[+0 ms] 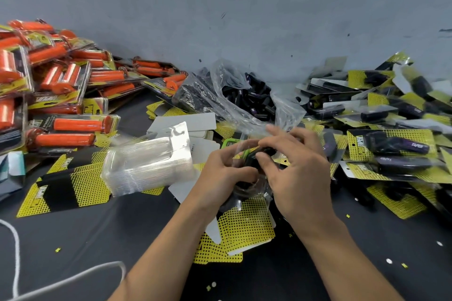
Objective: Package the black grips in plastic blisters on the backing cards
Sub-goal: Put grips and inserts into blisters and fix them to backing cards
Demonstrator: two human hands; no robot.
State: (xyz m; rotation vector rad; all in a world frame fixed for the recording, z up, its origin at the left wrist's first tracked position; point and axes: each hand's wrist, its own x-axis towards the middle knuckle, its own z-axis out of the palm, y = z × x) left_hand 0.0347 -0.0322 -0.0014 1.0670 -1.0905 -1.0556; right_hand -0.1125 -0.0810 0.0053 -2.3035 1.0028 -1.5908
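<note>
Through your head camera, your left hand (227, 168) and right hand (298, 178) meet mid-counter (85, 239). Your left fingers curl round a clear blister (244, 192). Your right fingers pinch the black grip (254, 159) at its mouth, above a yellow backing card (244, 225). A stack of empty blisters (146, 161) lies just left, and a bag of loose grips (247, 98) sits behind. An orange pile (61, 80) and a pile of finished black packs (391, 124) crowd the side edges. Open counter lies nearest you, crossed at the left by a white cord (17, 252).
</note>
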